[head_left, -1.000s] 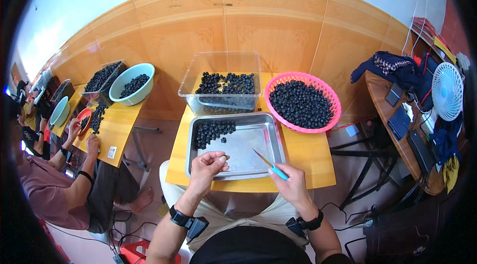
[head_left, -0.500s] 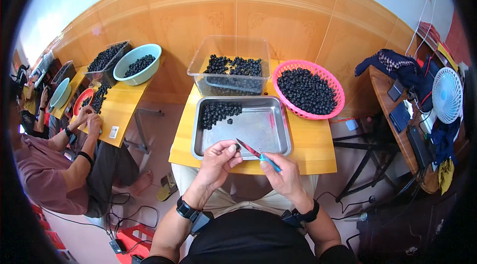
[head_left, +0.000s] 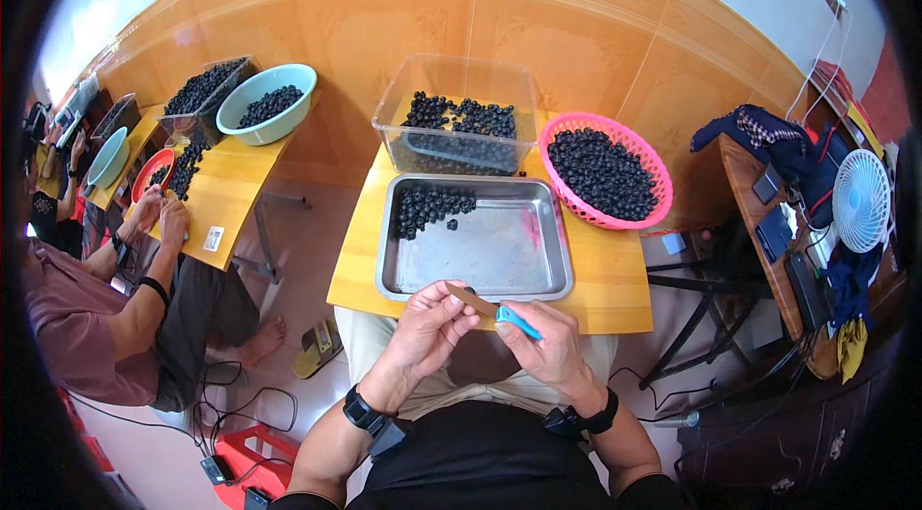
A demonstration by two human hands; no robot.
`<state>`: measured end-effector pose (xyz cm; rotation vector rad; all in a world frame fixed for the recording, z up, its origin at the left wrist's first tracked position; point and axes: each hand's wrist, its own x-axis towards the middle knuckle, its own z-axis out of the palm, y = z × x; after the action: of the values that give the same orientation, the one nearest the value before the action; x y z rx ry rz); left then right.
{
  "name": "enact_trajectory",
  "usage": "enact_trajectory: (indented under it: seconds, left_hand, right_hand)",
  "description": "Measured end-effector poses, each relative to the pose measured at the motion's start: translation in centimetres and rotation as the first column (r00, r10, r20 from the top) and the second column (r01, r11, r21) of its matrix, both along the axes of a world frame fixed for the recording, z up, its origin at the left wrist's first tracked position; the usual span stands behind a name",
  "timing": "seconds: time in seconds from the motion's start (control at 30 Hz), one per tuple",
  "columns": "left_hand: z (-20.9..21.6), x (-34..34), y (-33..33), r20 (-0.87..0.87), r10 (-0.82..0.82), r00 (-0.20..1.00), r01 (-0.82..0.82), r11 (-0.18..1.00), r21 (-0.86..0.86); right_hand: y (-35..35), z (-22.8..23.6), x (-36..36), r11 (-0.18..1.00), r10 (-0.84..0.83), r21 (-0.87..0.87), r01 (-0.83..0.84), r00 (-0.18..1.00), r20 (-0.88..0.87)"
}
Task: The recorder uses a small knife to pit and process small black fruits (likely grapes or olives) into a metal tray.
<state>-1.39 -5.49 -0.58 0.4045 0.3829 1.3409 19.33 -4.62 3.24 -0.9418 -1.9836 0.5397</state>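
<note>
Lower centre of frame, my left hand point(head_left: 427, 329) pinches a small dark fruit point(head_left: 470, 290), partly hidden by the blade, and my right hand point(head_left: 549, 345) grips the blue-handled knife point(head_left: 517, 320), its blade pointing toward the left fingertips. Metal tray point(head_left: 514, 255) mid-frame, just above both hands, loose dark fruits point(head_left: 430, 209) in its upper left; clear bin point(head_left: 403, 153) above it, pink basket point(head_left: 603, 215) right of that, heaped with dark fruits.
</note>
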Motion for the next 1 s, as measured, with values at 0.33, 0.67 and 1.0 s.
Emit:
enact_trajectory:
  seconds: [0.33, 0.67, 1.0]
  left_hand:
    - [0.0, 0.0, -0.7, -0.013, 0.02, 1.0, -0.019, 0.998, 0.058]
    - [1.8, -0.3, -1.3, -0.01, -0.037, 0.999, 0.038, 0.988, 0.152]
    - [0.0, 0.3, -0.7, -0.038, -0.064, 0.997, 0.066, 0.996, 0.058]
  right_hand:
    - [0.0, 0.5, 0.2, 0.999, 0.047, 0.006, -0.047, 0.998, -0.037]
    - [1.7, 0.2, 1.9, 0.965, -0.137, -0.251, 0.072, 0.958, -0.252]
    - [1.8, 1.4, -0.7, 0.962, 0.175, -0.169, -0.216, 0.957, -0.232]
